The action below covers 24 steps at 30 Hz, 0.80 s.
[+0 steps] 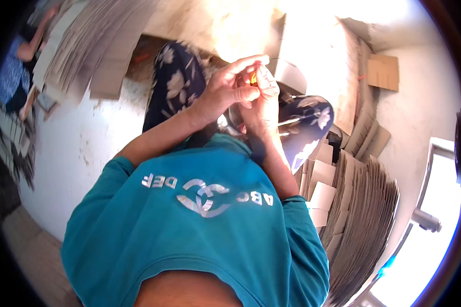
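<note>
My left hand (223, 91) and my right hand (265, 102) meet above my lap, over dark trousers with pale flowers (175, 84). A small yellow-orange thing (253, 78) shows between the fingers, mostly hidden, so its kind cannot be made out. The left thumb and fingers close in on it from the left, the index finger reaching across the top. Curled fingers and a raised thumb of the right hand hold it from the other side. A thin pale strip (290, 122) lies beside the right wrist, over the knee.
Flat cardboard sheets (100, 46) are stacked at the upper left, beside another person (16, 71) in blue patterned clothing. More cardboard stacks (363, 204) stand at my right. A brown cardboard piece (383, 72) is by the right wall. Strong light washes out the table (215, 25) ahead.
</note>
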Tool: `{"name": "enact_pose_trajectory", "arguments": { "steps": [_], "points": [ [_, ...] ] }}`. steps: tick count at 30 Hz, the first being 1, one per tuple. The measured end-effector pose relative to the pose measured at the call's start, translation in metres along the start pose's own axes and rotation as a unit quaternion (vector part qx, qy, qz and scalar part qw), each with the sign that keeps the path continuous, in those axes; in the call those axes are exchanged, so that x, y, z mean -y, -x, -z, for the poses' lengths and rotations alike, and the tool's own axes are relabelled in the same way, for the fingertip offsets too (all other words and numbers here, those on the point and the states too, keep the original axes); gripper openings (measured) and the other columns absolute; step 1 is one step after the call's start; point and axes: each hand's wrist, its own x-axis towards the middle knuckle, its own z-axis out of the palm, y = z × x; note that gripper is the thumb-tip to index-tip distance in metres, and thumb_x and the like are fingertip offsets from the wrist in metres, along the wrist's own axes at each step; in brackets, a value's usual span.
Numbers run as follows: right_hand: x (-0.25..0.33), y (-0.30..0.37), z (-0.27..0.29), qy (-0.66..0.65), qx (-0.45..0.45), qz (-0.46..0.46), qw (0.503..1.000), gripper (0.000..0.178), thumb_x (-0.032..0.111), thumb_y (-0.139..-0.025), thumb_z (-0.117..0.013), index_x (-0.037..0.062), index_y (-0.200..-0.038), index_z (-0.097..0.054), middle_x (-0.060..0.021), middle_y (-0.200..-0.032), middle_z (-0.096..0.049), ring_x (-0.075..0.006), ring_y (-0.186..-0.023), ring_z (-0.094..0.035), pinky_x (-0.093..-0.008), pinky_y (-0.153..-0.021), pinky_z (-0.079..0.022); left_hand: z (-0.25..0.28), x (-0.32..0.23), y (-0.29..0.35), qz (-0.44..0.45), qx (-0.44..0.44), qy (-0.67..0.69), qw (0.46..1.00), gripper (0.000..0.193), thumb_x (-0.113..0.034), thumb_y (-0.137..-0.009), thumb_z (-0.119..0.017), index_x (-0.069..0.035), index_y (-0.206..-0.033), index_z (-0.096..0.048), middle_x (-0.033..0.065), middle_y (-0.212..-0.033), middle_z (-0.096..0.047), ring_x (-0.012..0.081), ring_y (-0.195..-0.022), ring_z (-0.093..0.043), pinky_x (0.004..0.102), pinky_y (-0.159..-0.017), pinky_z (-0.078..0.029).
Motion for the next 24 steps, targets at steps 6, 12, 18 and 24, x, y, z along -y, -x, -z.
{"name": "enact_pose_trajectory", "arguments": {
  "steps": [6, 12, 18, 24],
  "points": [
    [0.048, 0.008, -0.055, 0.042, -0.065, 0.29, 0.954, 0.021, 0.013, -0.088, -0.062, 0.0008, -0.072, -0.059, -0.0005, -0.067, -0.053, -0.0058, -0.058, -0.046, -0.0179, -0.052, -0.036, -0.062, -0.022, -0.051, -0.087, 0.046, 0.122, 0.988, 0.037, 0.003, -0.081, -0.063, 0.001, -0.117, -0.056, 0.0039, -0.097, -0.06, 0.0109, -0.093, -0.056, 0.0243, -0.088, -0.044],
    [0.058, 0.023, -0.055, 0.07, -0.083, 0.338, 0.935, 0.018, 0.015, -0.088, -0.063, 0.0028, -0.074, -0.06, 0.0004, -0.068, -0.056, -0.0052, -0.059, -0.047, -0.0177, -0.052, -0.038, -0.077, -0.027, -0.054, -0.033, 0.108, 0.188, 0.976, 0.035, -0.003, -0.076, -0.063, 0.002, -0.111, -0.059, 0.0079, -0.099, -0.062, 0.0142, -0.094, -0.057, 0.0285, -0.089, -0.044],
    [0.053, 0.03, -0.054, 0.081, -0.08, 0.365, 0.924, 0.018, 0.011, -0.088, -0.062, 0.0017, -0.073, -0.06, -0.0007, -0.066, -0.055, -0.0048, -0.053, -0.045, -0.0169, -0.047, -0.035, -0.078, -0.025, -0.049, -0.03, 0.102, 0.166, 0.98, 0.033, -0.002, -0.076, -0.062, 0.003, -0.108, -0.06, 0.0085, -0.1, -0.062, 0.0143, -0.096, -0.057, 0.0276, -0.088, -0.044],
    [0.05, 0.029, -0.041, 0.011, -0.006, 0.339, 0.941, 0.02, 0.014, -0.089, -0.062, -0.0008, -0.074, -0.06, -0.0018, -0.064, -0.054, -0.0036, -0.046, -0.039, -0.0172, -0.041, -0.03, -0.075, -0.022, -0.043, -0.036, 0.075, 0.096, 0.992, 0.034, -0.005, -0.077, -0.066, 0.002, -0.11, -0.061, 0.0034, -0.098, -0.062, 0.005, -0.075, -0.052, 0.0178, -0.07, -0.042]
  ]
}}
